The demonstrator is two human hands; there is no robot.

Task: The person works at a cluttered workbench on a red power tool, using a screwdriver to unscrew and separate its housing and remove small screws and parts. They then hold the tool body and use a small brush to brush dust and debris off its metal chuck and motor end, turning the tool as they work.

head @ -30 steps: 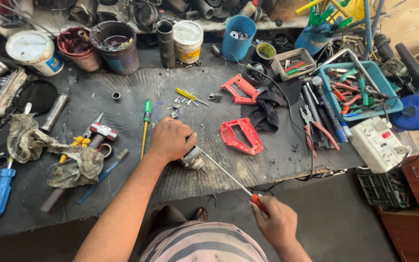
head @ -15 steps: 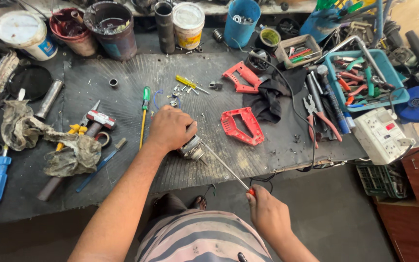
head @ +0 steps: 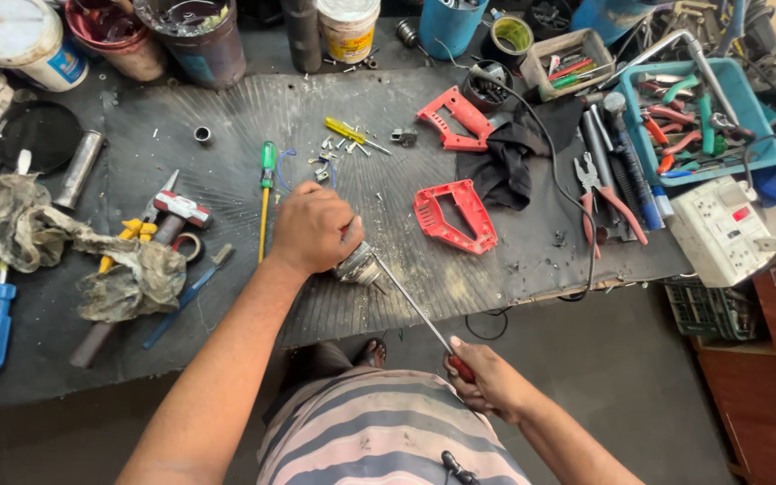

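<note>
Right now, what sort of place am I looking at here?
Most likely a repair workshop bench. The dark ribbed bench mat is strewn with screws, red plastic housings and pliers. A blue tray holds more hand tools. The left hand steadies a small metal part while the right hand works a long screwdriver into it.

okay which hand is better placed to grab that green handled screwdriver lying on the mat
Left, probably. The left hand sits on the bench mat gripping a small metal part, right beside the green-handled screwdriver. The right hand is off the bench edge, holding the long screwdriver by its red handle.
</note>
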